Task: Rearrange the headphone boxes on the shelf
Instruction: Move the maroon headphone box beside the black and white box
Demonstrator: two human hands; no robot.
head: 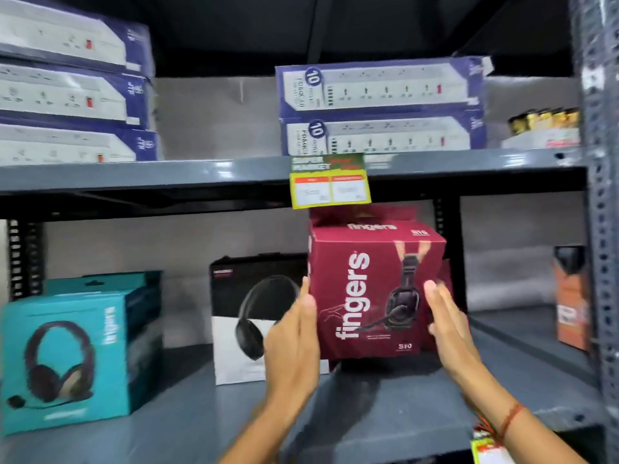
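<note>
- Maroon headphone box (371, 293) is held between both palms, raised clear of the grey shelf (385, 406), just right of centre.
- Left hand (294, 343) at its 9 o'clock side, right hand (449, 326) at 3 o'clock; fingers straight, pressed together, flat on the sides.
- Black-and-white box (248, 316) just beside at 9 o'clock; teal box (67, 356) farther left.
- Even palm pressure is advised; the box should be lowered level, front squared with the neighbours.
</note>
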